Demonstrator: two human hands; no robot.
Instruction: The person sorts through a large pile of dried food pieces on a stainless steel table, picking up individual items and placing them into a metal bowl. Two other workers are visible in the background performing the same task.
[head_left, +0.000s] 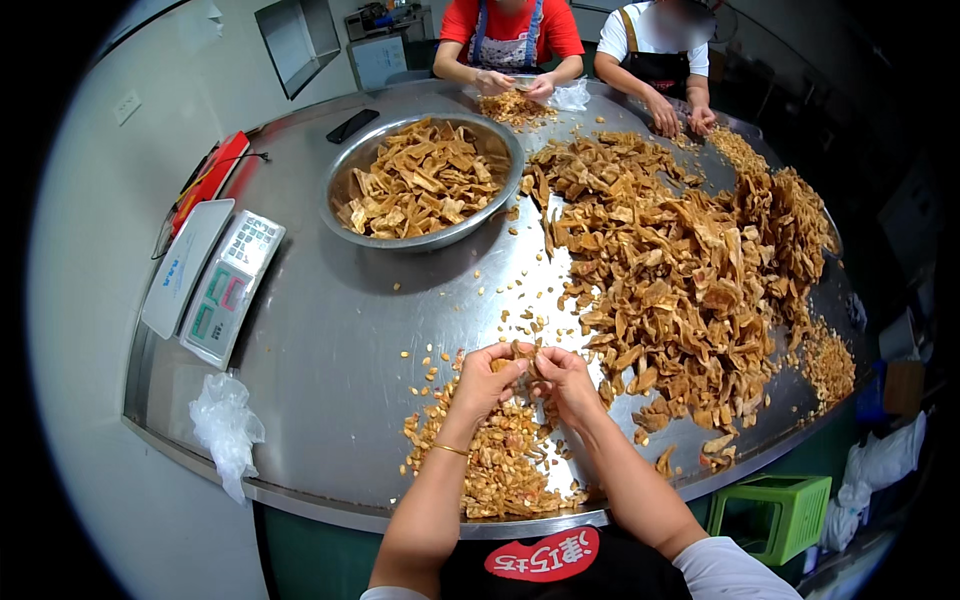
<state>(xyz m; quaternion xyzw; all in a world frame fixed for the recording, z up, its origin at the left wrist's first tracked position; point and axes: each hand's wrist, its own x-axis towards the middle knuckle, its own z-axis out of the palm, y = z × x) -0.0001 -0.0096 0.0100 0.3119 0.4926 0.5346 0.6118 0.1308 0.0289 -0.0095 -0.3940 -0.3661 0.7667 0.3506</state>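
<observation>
My left hand (489, 379) and my right hand (562, 379) meet over the table, fingertips closed on a small brown dried piece (525, 352) between them. Beneath and in front of my wrists lies a heap of small yellowish kernels or fragments (502, 472), which reaches the near table edge. A large pile of brown dried, curled pieces (675, 277) spreads to the right of my hands. Beyond them, to the left, a round metal basin (420, 241) holds more of the dried pieces (420, 180). Loose kernels are scattered between my hands and the basin.
The metal table (322, 322) carries a digital scale (232, 285), a crumpled clear plastic bag (225, 427), a red box (210, 180) and a black phone (352, 126). Two people (510, 37) (664, 60) work at the far side. A green plastic stool (802, 517) stands below the near right edge.
</observation>
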